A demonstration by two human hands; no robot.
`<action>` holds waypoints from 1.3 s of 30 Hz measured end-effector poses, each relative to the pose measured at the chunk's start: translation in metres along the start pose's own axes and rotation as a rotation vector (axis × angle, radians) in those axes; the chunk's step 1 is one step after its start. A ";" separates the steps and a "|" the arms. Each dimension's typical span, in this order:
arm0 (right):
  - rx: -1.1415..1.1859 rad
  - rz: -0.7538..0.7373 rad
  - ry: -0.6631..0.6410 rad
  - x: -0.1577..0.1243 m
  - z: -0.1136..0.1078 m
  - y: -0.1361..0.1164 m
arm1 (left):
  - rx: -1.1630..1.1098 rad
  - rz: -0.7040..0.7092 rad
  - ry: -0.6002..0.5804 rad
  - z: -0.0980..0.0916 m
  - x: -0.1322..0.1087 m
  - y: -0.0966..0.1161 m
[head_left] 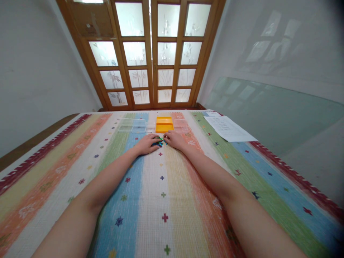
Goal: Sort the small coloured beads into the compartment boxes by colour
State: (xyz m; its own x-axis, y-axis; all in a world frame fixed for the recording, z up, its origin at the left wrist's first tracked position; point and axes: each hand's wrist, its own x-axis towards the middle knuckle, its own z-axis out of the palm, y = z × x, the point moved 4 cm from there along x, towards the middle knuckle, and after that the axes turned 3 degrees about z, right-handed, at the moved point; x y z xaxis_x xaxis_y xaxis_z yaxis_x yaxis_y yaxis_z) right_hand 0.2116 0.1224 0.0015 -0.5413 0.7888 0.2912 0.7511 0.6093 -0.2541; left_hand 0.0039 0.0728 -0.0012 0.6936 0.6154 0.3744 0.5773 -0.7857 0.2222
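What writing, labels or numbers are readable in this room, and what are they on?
Nothing here can be read.
Paper sheet: several printed lines, too small and blurred to read.
Small slip behind it: too blurred to tell whether it bears text.
Cardboard in the door pane: faint small marks, unreadable.
Cloth: only cross and star patterns, no letters.

Bare forearms lead to the left hand and right hand, apparently bare too, though small in view.

tiny pieces unidentifiable, paper writing illegible
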 end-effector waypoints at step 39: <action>0.025 0.000 0.011 0.002 0.003 0.005 | 0.143 0.176 -0.111 -0.007 0.010 0.037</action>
State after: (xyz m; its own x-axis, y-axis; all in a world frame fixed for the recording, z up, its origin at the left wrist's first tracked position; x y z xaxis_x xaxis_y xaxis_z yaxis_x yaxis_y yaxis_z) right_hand 0.2131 0.1276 -0.0022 -0.5374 0.7877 0.3012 0.7411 0.6115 -0.2771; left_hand 0.0290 0.0499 0.0169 0.8274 0.4789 0.2935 0.4929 -0.8696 0.0294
